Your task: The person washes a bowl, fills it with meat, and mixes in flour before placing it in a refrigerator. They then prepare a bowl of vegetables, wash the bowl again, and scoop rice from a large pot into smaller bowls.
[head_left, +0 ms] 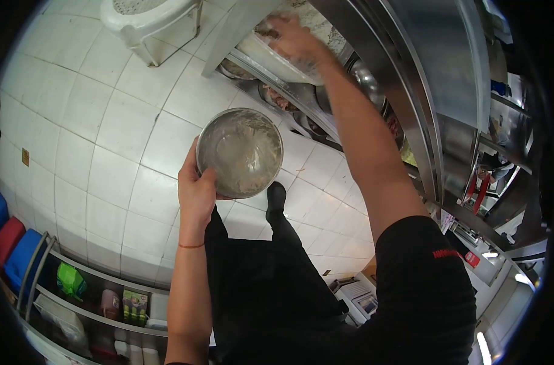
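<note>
My left hand (pixel 196 185) is closed on the rim of a metal bowl (pixel 240 149), thumb over the inside edge. Pale, doughy or floury residue smears the bowl's inner wall. Up at the shelf, my right hand (pixel 292 39) reaches over a white tub (pixel 268 58). Motion blurs its fingers, so whether they grip anything does not show. A pale, dark-flecked surface (pixel 322 24) lies just beyond that hand.
Metal bowls with food, one holding pinkish pieces (pixel 280 97), stand on the lower shelf. A white plastic stool (pixel 149 24) is on the tiled floor (pixel 100 134). Behind at left, a rack (pixel 100 271) holds a green package (pixel 70 280). Steel doors (pixel 404 73) rise at right.
</note>
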Action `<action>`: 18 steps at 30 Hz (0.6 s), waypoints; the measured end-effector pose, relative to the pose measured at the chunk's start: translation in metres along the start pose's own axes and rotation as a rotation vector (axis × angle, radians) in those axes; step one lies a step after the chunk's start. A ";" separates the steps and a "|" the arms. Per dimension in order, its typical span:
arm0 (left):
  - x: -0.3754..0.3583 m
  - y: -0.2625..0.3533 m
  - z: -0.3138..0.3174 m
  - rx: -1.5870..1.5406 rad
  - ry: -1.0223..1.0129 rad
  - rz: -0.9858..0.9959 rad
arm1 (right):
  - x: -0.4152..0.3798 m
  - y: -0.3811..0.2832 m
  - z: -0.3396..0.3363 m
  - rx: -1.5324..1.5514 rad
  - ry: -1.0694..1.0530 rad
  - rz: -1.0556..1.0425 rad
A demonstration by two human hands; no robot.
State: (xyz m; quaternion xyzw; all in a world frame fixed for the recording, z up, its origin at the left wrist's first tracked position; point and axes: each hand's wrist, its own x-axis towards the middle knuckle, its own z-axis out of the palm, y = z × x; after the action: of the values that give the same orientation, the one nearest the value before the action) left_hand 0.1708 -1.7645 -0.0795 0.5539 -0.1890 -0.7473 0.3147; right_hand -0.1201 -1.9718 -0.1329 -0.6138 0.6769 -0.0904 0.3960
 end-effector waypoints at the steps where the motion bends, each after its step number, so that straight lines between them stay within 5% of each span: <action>1: 0.004 -0.007 -0.004 0.000 0.000 -0.001 | -0.004 -0.006 0.019 -0.138 0.121 0.002; 4: 0.008 -0.013 -0.002 0.048 -0.026 0.152 | 0.003 -0.003 0.036 -0.192 0.253 -0.077; 6: 0.003 0.000 0.008 0.020 -0.008 -0.049 | 0.007 -0.001 0.023 -0.181 0.199 -0.308; 9: 0.004 0.001 0.013 0.012 -0.030 0.041 | 0.007 0.002 -0.010 0.231 -0.249 -0.135; 12: 0.006 0.003 0.010 0.027 -0.068 0.045 | 0.023 0.027 -0.035 0.510 -0.205 -0.009; 18: 0.008 -0.004 0.004 -0.026 -0.035 0.054 | 0.036 0.028 -0.002 -0.192 0.164 -0.089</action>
State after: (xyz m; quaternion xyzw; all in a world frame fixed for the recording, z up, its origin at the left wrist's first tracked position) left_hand 0.1645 -1.7673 -0.0857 0.5311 -0.1995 -0.7506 0.3387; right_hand -0.1402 -1.9985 -0.1645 -0.6688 0.6847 -0.0926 0.2744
